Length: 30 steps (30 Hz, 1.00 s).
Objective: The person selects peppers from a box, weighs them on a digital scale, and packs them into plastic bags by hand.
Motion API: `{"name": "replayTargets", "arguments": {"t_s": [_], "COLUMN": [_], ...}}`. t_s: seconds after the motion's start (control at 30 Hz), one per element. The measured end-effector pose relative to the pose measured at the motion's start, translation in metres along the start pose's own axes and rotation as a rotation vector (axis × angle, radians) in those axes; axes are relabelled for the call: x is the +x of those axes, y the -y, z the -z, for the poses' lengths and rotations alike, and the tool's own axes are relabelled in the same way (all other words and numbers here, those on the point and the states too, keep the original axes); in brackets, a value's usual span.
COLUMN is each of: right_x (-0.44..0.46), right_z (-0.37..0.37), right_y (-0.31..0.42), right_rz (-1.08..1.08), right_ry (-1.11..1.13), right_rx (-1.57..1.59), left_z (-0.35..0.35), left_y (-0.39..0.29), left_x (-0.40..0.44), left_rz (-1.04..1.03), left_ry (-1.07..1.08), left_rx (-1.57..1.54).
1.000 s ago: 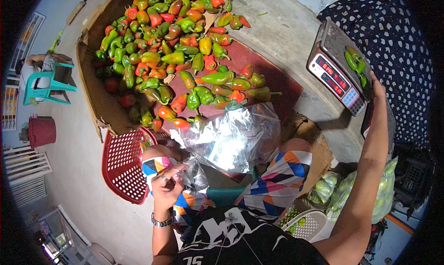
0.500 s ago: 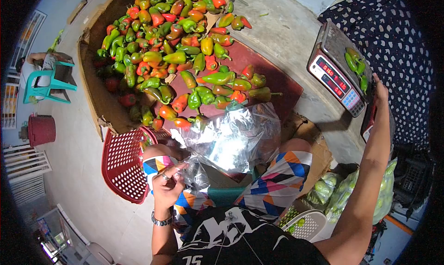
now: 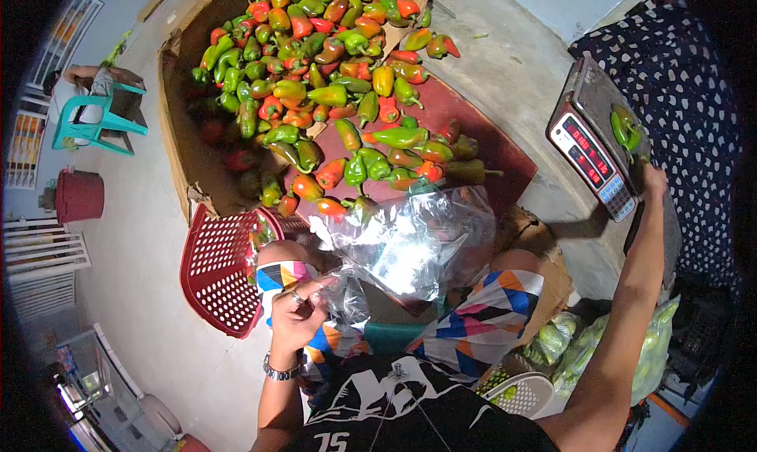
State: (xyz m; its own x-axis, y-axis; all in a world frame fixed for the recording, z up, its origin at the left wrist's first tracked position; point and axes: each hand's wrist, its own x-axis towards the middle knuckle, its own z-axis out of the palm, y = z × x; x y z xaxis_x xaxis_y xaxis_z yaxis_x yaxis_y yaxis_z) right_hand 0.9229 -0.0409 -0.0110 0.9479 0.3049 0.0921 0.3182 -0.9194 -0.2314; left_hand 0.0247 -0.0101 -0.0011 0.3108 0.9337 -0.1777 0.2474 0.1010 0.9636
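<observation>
My left hand (image 3: 298, 316) is closed on the edge of a clear plastic bag (image 3: 410, 239), which spreads over my lap and the near side of the pepper pile. At the right, my right hand (image 3: 653, 180) reaches to the edge of a digital scale (image 3: 587, 148) with a lit red display. Several green peppers (image 3: 625, 128) lie on its pan, just beyond my fingertips. My right fingers are small and partly hidden, so their grip cannot be made out. Red, green and mottled peppers (image 3: 327, 95) are heaped in front of me.
A cardboard box wall (image 3: 175, 128) borders the heap, with a red board (image 3: 489, 132) beneath some peppers. A red basket (image 3: 225, 274) stands left; a light basket (image 3: 524, 397) and filled bags (image 3: 615, 357) sit right. Polka-dot cloth (image 3: 670, 81) hangs behind the scale. A person sits on a teal chair (image 3: 87, 113).
The view has shifted, so the scene sits a little further right. My right hand is lower along the scale's edge, and the peppers on the pan lie closer together. My left hand keeps the bag.
</observation>
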Motion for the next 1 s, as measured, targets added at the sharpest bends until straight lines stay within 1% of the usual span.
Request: {"name": "replayTargets", "arguments": {"t_s": [0.1,0.13,0.17,0.23,0.27,0.3,0.37,0.4,0.43,0.5,0.53,0.57,0.6,0.63,0.67,0.7,0.73,0.77,0.8,0.87,1.0], "right_x": [0.009,0.011,0.014,-0.013,-0.026,-0.051,-0.051,-0.059,-0.094,-0.185,-0.208,-0.254,-0.279,-0.307,-0.329,-0.357,-0.369,-0.385,-0.401,-0.432,-0.472], "right_z": [0.004,0.003,0.004,0.020,0.019,0.022,-0.007,-0.014,-0.013,0.006,0.001,0.003,-0.009,-0.012,-0.020,-0.027,-0.050,-0.052,-0.062,-0.067,-0.070], "right_y": [-0.003,-0.003,-0.004,0.025,0.041,0.069,0.101,0.126,0.163,0.250,0.278,0.311,0.337,0.364,0.385,0.408,0.430,0.450,0.467,0.500,0.548], "right_rz": [-0.132,-0.210,-0.196,-0.166,-0.076,-0.041,0.177,0.275,0.372,0.364,0.419,0.340,0.334,0.387,0.460,0.498,0.576,0.657,0.747,0.784,0.723], "right_ry": [-0.126,-0.224,-0.284,-0.403,-0.482,-0.476,-0.535,-0.399,-0.257,0.367,0.568,0.573,0.662,0.760,0.942,0.990,1.073,1.203,1.205,1.317,1.449], "right_rx": [-0.116,-0.066,-0.029,0.053,0.100,0.382,0.670,0.787,0.900,1.068,1.001,0.966,0.941,0.866,0.881,0.904,0.850,0.782,0.748,0.725,0.921], "left_z": [0.002,0.002,0.002,0.004,0.005,0.006,0.005,0.004,0.004,0.005,0.004,0.007,0.010,0.013,0.010,0.011,0.013,0.016,0.019,0.020,0.021], "left_y": [-0.001,-0.001,-0.001,0.000,0.000,0.001,0.002,0.003,0.002,0.000,0.000,0.002,0.005,0.008,0.011,0.010,0.007,0.006,0.009,0.009,0.009], "left_x": [0.000,0.000,0.000,0.001,0.001,0.001,0.001,0.002,0.002,0.002,0.002,0.001,-0.001,-0.001,0.000,0.001,0.002,0.001,-0.002,-0.002,-0.002], "left_rz": [-0.004,-0.010,-0.017,-0.030,-0.033,-0.037,-0.047,-0.053,-0.066,-0.094,-0.075,-0.076,-0.077,-0.080,-0.130,-0.126,-0.121,-0.113,-0.068,-0.086,-0.090], "left_ry": [0.016,0.016,0.015,0.022,0.034,0.045,0.030,0.021,0.021,0.022,0.010,0.031,0.053,0.074,0.036,0.036,0.037,0.038,0.041,0.034,0.032], "left_rx": [0.024,0.021,0.020,0.025,0.032,0.038,-0.002,-0.020,-0.018,-0.014,-0.039,-0.025,-0.011,0.002,-0.041,-0.031,-0.018,-0.005,-0.008,-0.042,-0.108]}}
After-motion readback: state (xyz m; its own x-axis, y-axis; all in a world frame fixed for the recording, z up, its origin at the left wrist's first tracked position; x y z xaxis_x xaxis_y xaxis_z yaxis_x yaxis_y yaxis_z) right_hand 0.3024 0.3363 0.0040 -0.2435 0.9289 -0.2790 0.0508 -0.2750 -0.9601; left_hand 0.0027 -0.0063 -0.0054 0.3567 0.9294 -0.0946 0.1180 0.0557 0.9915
